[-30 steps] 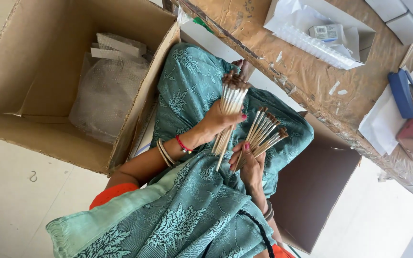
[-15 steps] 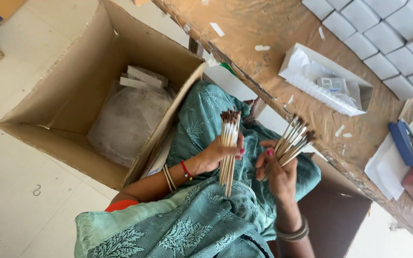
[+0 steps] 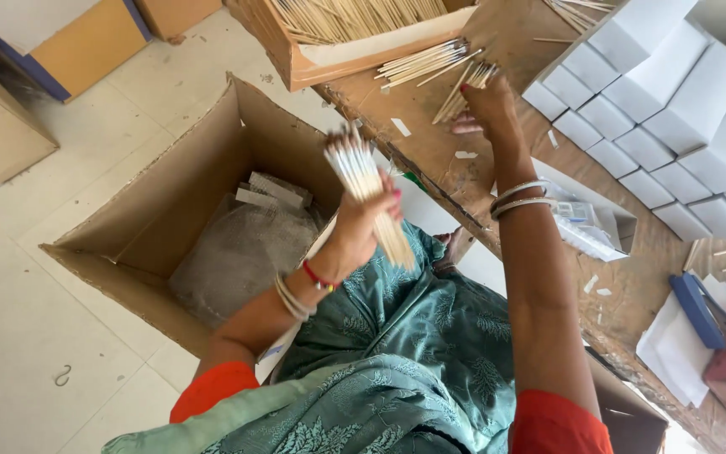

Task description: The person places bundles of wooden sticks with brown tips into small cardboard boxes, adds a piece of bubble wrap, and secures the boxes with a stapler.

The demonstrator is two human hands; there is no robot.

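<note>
A bundle of thin pale sticks (image 3: 369, 192) is held upright in the left hand (image 3: 361, 229), the grip closed around the lower half of the bundle, above the lap and just beside the near edge of the desk (image 3: 430, 160). The right hand (image 3: 485, 105) is stretched out over the desk top, its grip closed on a smaller bunch of sticks (image 3: 464, 88) that fans out from the fingers near the desk's far side. More loose sticks (image 3: 422, 60) are seen lying beside an open tray box (image 3: 338, 50) filled with the same sticks at the desk's far left corner. Rows of small white boxes (image 3: 657, 109) are stacked along the right side of the desk. An open cardboard carton (image 3: 170, 219) with a grey sack inside is set on the floor to the left of the lap.

The gathering is judged best done with the picked-up bunch kept parallel and its ends level, so that it can be laid against the held bundle without strays slipping out; the left-hand hold should be kept firm but not crushing, since sticks this thin are likely to snap.
</note>
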